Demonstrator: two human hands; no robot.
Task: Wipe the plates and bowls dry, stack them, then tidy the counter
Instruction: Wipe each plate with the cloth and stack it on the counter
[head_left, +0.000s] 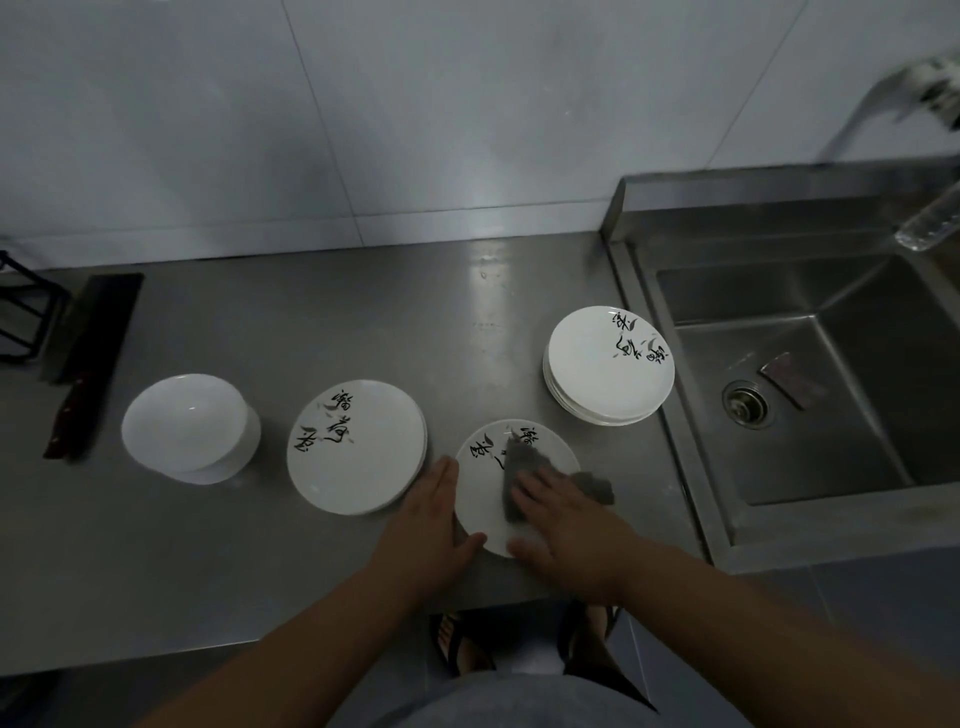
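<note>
Right hand (566, 525) fingers flat and spread, pressing grey cloth (522, 460) onto plate (480, 499) on worktop (260, 571); left hand (428, 519) fingers straight against plate's left rim, gripping nothing. Plate stack (356, 447) just left of left fingers, second stack (608, 364) beyond right fingers, bowls (187, 426) further left

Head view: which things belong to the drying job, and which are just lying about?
Job: plate being wiped, grey cloth, middle plate stack, right plate stack, bowl stack, left hand, right hand.
Lying about: cleaver, black rack, sink.
</note>
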